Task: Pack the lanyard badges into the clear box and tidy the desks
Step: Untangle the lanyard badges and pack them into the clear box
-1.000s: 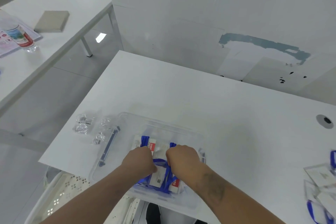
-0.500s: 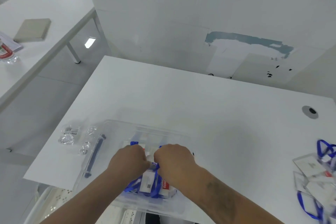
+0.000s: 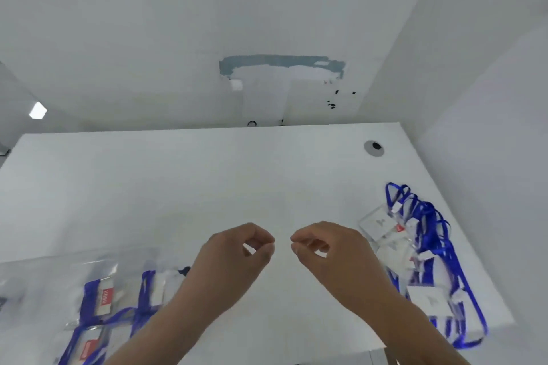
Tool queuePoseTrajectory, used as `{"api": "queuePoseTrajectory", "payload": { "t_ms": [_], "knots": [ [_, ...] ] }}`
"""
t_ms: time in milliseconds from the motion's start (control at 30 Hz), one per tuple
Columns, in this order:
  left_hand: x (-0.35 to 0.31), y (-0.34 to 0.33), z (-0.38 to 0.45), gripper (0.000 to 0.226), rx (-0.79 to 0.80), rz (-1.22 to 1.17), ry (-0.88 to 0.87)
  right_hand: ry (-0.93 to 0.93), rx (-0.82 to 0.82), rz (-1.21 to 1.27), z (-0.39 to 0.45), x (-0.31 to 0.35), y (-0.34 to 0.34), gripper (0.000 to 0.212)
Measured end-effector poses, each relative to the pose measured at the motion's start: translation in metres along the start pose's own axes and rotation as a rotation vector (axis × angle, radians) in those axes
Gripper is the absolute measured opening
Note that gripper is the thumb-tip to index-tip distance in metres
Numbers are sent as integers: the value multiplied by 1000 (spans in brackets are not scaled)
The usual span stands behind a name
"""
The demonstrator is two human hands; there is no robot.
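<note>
- While both hands are hovering over the white counter [image 3: 207, 181], the clear box [image 3: 59, 270] is sitting at the lower left, its far wall blurred and its near part running out of frame.
- Inside the box, lanyard badges [image 3: 103, 299] are lying in a loose heap: at least three white cards with blue straps are showing, two of them carrying a red label; blur is keeping an exact count out of reach.
- Next, the left hand [image 3: 234, 258] is hanging above the counter just right of the box, its fingers curling loosely toward the thumb and holding nothing.
- Close beside it, with a small gap between the fingertips, the right hand [image 3: 329, 255] is mirroring that pose, fingers loosely curling and gripping nothing.
- Further right, a second pile of badges [image 3: 415, 249] is lying on the counter near its right edge, tangled in blue straps; roughly four clear card sleeves are visible, the rest overlapping too much to count.
- Behind that pile, one round grey cable port [image 3: 374, 147] is sitting in the counter near the far right corner.
</note>
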State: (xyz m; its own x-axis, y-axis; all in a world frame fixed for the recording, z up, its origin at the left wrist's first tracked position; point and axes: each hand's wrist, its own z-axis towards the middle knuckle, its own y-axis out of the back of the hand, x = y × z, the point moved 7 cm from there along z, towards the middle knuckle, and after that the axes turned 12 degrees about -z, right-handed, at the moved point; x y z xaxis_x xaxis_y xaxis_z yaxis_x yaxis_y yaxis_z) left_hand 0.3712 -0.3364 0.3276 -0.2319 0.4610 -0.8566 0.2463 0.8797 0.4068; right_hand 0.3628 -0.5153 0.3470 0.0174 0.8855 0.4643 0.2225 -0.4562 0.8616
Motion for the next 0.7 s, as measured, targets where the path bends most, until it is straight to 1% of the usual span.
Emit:
{"api": "queuePoseTrajectory", "payload": {
  "t_ms": [33, 100, 167, 300, 367, 467, 600, 700],
  "knots": [
    [-10, -30, 9, 5, 51, 6, -6, -57, -11, 11, -6, -33, 9, 9],
    [-15, -61, 20, 4, 102, 3, 5, -136, 6, 16, -11, -72, 12, 10],
    [-21, -102, 37, 5, 159, 49, 2, -239, 25, 20, -17, -120, 15, 12],
    [-32, -178, 74, 14, 240, 154, -2, -392, 42, 11, -9, -212, 15, 15],
    [-39, -215, 96, 20, 262, 213, 0, -444, 42, 31, 4, -252, 14, 21],
    [-43, -251, 123, 30, 274, 305, -23, -484, 8, -1, 29, -283, 14, 33],
    [-49, -296, 154, 44, 275, 439, -102, -513, -9, -33, 57, -311, 10, 43],
    [-41, -325, 165, 61, 404, 581, -157, -529, -3, -83, 67, -325, 4, 42]
  ]
}}
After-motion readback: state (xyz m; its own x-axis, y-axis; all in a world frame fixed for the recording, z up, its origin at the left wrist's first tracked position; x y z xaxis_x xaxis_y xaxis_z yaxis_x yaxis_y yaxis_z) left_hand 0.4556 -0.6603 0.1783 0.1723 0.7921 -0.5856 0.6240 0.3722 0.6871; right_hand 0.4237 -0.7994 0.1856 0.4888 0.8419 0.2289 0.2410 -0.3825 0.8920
